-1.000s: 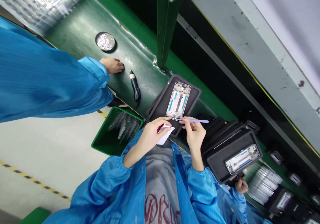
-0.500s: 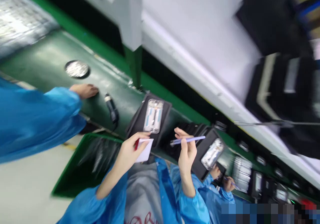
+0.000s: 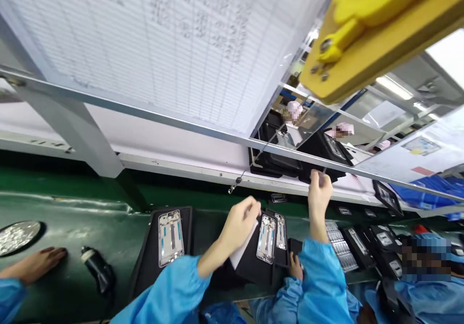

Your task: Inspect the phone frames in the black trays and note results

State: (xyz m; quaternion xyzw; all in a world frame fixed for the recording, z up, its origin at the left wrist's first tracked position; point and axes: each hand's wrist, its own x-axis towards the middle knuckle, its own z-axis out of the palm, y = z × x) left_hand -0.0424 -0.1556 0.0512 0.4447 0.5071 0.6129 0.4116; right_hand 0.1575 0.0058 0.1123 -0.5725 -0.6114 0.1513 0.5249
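Hands apart — left hand [image 3: 239, 222] pinches white card [image 3: 242, 252], right hand [image 3: 319, 193] (raised) grips tool [image 3: 322, 174].

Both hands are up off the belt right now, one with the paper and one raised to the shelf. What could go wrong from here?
The right hand is raised toward the black trays on the shelf, and a thin tool seems to stick up from it, so it might scrape one. The left hand holds a white sheet above an open phone frame and could brush it. Neither hand steadies the phone frame in the black tray on the belt.
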